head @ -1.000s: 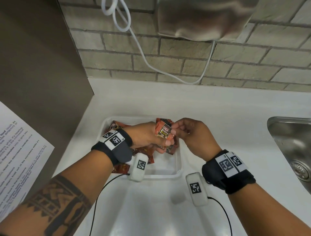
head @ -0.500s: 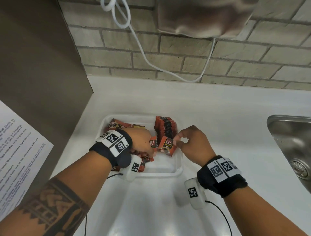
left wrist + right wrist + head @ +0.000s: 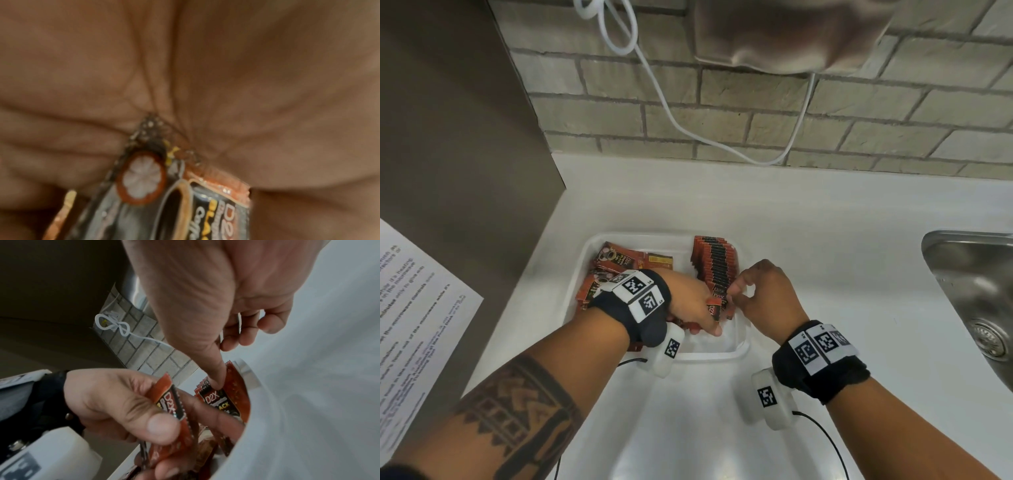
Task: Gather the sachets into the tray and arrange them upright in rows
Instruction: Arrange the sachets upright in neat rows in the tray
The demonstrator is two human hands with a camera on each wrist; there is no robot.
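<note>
A row of red and black sachets stands upright on edge along the right side of the white tray, running from its far wall toward the person. At the near end of that row the right hand presses its thumb tip down behind the front sachet, with the forefinger on the other side so that the packet's top edge is pinched between them; the remaining fingers of that hand are loosely curled above the tray's right wall. Just beside it, the left hand grips a small bundle of sachets, thumb pressed on the front packet and fingers wrapped behind; the left wrist view shows the palm folded closely over the printed packets. The bundle is held over the tray's near middle, close to the standing row but apart from it. More loose sachets lie flat and jumbled in the tray's left half, partly hidden under the left wrist. The tray sits on a white counter against a brick wall, with a steel sink off to the right and a printed sheet to the left.
</note>
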